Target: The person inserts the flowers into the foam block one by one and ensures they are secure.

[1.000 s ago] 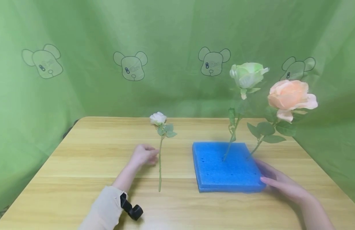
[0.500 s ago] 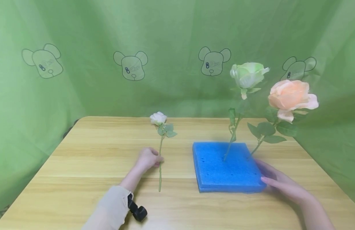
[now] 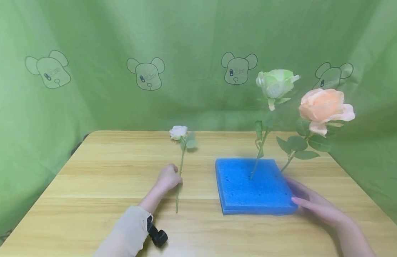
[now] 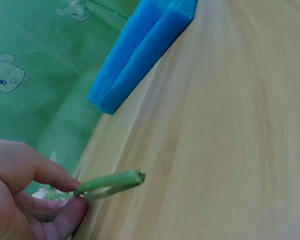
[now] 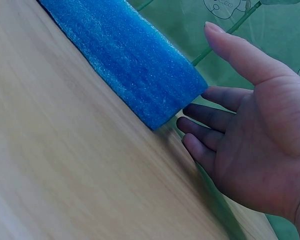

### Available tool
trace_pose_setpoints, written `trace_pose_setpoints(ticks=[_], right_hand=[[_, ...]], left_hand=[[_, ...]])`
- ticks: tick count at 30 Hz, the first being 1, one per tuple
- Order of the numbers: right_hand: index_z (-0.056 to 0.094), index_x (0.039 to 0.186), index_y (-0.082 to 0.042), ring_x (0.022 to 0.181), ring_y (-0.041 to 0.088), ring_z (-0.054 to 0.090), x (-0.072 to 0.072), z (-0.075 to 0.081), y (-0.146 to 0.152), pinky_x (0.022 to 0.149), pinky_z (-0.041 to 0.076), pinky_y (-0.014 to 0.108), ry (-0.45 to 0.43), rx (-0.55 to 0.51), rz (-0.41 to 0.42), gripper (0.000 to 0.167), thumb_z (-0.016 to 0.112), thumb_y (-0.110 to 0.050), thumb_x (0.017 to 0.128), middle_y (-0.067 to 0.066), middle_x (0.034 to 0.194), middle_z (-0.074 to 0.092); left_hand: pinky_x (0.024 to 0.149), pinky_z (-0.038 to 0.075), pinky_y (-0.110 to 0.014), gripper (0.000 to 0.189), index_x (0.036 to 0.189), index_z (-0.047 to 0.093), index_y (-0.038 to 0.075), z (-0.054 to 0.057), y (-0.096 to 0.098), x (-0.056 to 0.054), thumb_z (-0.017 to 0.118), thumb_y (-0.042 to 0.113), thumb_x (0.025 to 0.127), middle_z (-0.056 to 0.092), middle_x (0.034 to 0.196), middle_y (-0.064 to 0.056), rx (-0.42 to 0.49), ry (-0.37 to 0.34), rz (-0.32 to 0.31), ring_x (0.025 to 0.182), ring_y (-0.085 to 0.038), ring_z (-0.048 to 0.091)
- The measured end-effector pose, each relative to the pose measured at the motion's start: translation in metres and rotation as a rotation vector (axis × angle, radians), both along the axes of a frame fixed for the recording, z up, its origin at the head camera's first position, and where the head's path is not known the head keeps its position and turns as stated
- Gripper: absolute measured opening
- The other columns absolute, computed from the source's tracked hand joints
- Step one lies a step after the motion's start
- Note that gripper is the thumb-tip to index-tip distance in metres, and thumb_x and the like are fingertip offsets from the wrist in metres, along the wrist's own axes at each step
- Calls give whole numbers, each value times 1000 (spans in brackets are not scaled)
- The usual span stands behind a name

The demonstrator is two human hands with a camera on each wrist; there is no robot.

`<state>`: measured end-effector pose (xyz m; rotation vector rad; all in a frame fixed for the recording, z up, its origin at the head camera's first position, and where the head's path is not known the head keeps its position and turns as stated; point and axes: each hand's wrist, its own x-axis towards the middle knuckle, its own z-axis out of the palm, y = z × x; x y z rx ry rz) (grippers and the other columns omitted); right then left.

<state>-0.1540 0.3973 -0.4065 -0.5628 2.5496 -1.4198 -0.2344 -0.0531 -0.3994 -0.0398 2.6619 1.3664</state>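
My left hand (image 3: 168,177) pinches the green stem of a white rose (image 3: 178,132) between thumb and fingers, left of centre on the table. In the left wrist view the cut end of the stem (image 4: 112,180) sticks out past the fingertips, just above the wood. A blue foam block (image 3: 253,194) lies to the right, with small holes in its top. Two roses stand in it, a pale green one (image 3: 277,84) and a peach one (image 3: 325,109). At the block's right side is my right hand (image 5: 255,125), fingers extended, fingertips right at the foam's edge.
The wooden table (image 3: 98,171) ends at a green curtain (image 3: 192,32) printed with bear faces. Both upright roses lean rightward and rise high over the block. A black strap device (image 3: 158,237) sits on the left wrist, beside a light sleeve (image 3: 124,232).
The left hand has moved right to the white rose's stem and pinched it. The bloom has turned and shifted slightly right. The right hand and foam block have stayed put.
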Motion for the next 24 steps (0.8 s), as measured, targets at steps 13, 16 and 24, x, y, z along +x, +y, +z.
trace_pose_setpoints(ticks=[13,16,24], right_hand=[[14,147,-3,121,-20,21,0,0,0,90,22,0,1,10,-10,58,42,-6,97,-28,141,23],[15,148,-5,121,-20,22,1,0,-1,89,22,0,-8,6,-16,58,43,-7,97,-18,147,22],[14,147,-2,120,-20,23,0,0,0,89,23,0,-15,6,-28,58,43,-7,97,-15,147,22]], left_hand=[[53,56,-28,35,110,54,-12,-2,-4,-6,65,-3,78,62,76,-15,411,-239,-14,53,-15,57],[55,56,-28,33,110,56,-12,-3,-4,-6,64,-3,79,63,75,-15,474,-274,-24,53,-15,57],[63,57,-28,29,108,57,-14,-5,-5,-6,62,-3,82,62,77,-11,603,-310,-75,61,-15,59]])
